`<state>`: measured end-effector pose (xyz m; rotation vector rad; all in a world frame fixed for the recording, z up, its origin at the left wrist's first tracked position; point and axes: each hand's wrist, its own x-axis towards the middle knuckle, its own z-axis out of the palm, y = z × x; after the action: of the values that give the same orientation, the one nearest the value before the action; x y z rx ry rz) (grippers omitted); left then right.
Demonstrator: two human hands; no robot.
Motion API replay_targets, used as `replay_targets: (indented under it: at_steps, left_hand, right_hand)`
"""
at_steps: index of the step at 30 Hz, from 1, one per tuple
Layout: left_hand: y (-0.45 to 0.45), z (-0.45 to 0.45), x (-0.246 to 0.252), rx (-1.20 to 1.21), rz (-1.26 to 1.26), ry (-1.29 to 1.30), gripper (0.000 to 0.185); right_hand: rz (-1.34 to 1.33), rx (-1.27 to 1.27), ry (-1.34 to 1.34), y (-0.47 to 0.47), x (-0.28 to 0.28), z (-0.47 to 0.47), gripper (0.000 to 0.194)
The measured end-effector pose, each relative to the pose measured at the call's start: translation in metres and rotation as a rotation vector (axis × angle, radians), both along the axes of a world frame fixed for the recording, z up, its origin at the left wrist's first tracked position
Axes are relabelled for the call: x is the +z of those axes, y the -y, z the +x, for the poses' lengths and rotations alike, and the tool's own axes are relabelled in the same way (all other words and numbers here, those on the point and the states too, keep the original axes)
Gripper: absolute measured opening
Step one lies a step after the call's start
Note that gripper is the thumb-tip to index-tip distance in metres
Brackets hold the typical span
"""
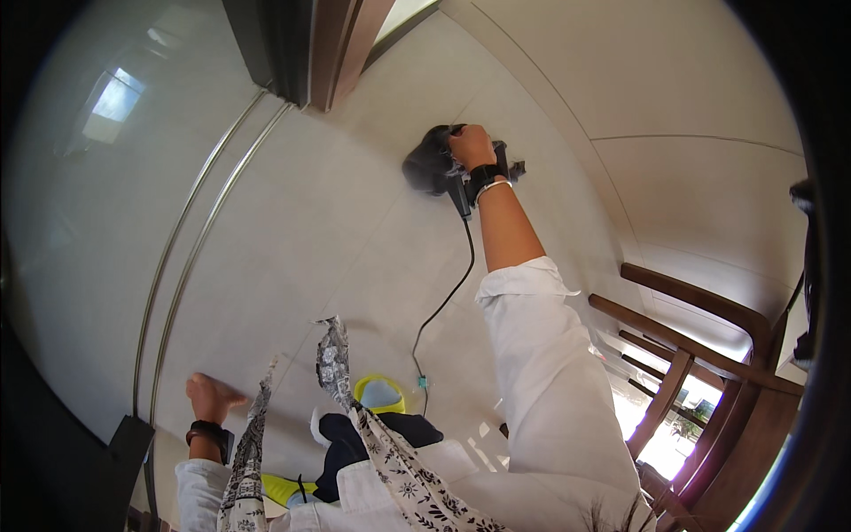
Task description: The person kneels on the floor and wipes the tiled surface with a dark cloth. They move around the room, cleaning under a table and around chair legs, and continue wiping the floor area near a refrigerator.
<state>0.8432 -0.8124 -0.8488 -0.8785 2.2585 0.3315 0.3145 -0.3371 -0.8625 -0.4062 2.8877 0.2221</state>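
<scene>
My right hand [473,147] is closed around a black corded appliance [429,163] above the pale tiled floor [319,219]. Its tapered black end [459,197] points back towards me, and a thin black cord [459,286] runs from it to near my feet. Blur and my fingers hide much of the appliance, so its exact kind is unclear. At the lower left, my left hand [211,398] holds nothing, its thumb held out from the fingers, near the metal floor tracks [174,286].
A dark-framed sliding door edge [282,53] meets the tracks at the top. Wooden chairs [691,359] stand at the right beside a pale panelled surface [685,193]. A patterned scarf [392,459] hangs before me, over my yellow-edged shoes [380,394]. A small teal tag [423,382] sits on the cord.
</scene>
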Motion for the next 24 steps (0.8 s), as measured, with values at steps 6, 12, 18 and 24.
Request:
replay_targets:
  at_steps: [6,12,18,24]
  left_hand:
    - [-0.002,0.0,0.01,0.0,-0.011,-0.022,0.089]
    - [-0.005,0.0,0.018,0.008,-0.018,-0.018,0.093]
    - [-0.009,-0.003,0.025,0.011,-0.046,0.027,0.092]
    - [-0.012,-0.012,0.036,0.027,-0.053,0.114,0.092]
  right_hand:
    - [0.136,0.124,0.042,-0.032,-0.009,-0.055,0.02]
    - [-0.328,-0.456,0.235,-0.069,-0.01,-0.124,0.019]
    - [-0.51,-0.762,0.078,-0.098,-0.029,-0.178,0.032]
    - [-0.066,-0.604,-0.135,-0.11,-0.031,-0.209,0.044]
